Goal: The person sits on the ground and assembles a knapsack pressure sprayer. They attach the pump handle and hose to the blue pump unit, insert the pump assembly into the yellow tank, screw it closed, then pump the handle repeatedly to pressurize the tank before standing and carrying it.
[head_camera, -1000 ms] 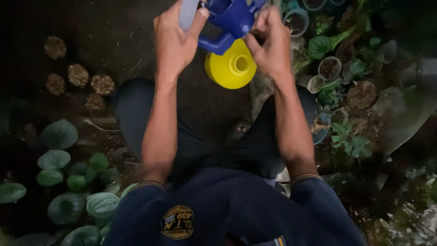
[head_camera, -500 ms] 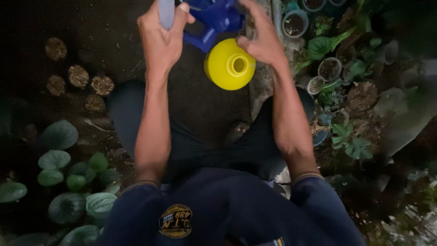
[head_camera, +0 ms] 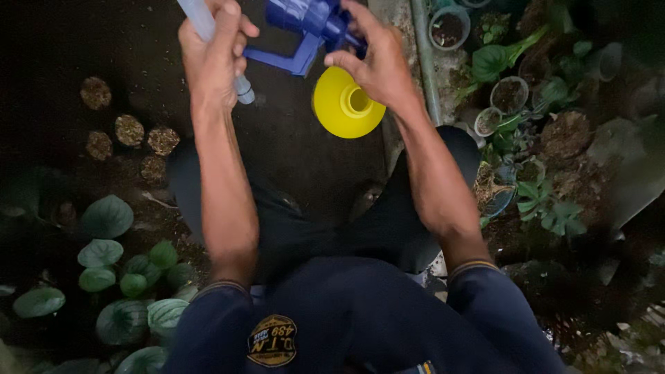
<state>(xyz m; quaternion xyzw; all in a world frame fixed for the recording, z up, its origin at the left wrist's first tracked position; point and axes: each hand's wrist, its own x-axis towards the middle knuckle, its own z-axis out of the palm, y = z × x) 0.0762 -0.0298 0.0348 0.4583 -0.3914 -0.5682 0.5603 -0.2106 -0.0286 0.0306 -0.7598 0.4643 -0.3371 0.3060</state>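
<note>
Up in front of me, over the dark ground, my left hand (head_camera: 211, 52) is closed tight around a pale tube (head_camera: 201, 24). My right hand (head_camera: 377, 66) grips the blue sprayer head (head_camera: 312, 21), with its yellow cone (head_camera: 346, 104) just below. I think I am fitting the tube to the sprayer. Next I need to line up the tube end with care. Small pots (head_camera: 450, 28) sit far right, round leaves (head_camera: 107, 218) near left.
</note>
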